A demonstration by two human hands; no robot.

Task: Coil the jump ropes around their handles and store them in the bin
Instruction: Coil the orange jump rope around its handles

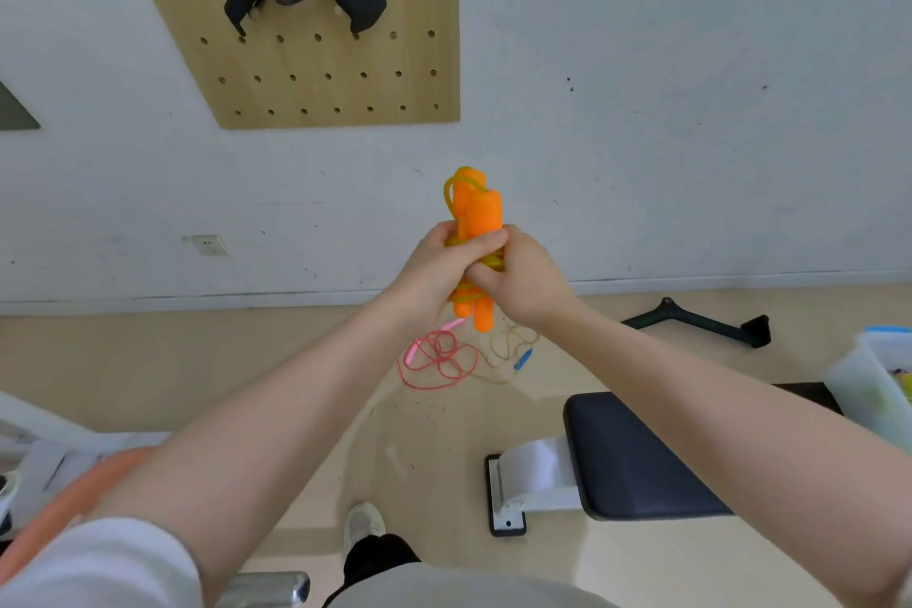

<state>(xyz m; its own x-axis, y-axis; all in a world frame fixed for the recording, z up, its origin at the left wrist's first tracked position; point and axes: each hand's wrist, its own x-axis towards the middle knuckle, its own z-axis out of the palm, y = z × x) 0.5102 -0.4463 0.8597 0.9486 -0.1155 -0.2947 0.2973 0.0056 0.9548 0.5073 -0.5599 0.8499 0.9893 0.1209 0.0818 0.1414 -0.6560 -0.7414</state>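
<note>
Left hand point(434, 262) grips the orange handles point(481, 217) at mid-length, fingers curled round them and the coiled orange cord point(466, 296). Right hand point(518, 281), touching the left, pinches the same bundle from the other side. Below both hands, on the floor, a pink rope point(437, 358) and a pale rope with a blue handle point(523, 358) lie tangled together, uncoiled. Well right of the hands stands the bin point(868, 385). Risk, as judged: the cord end appears unsecured; easing either grip could let the turns spring loose during transfer.
</note>
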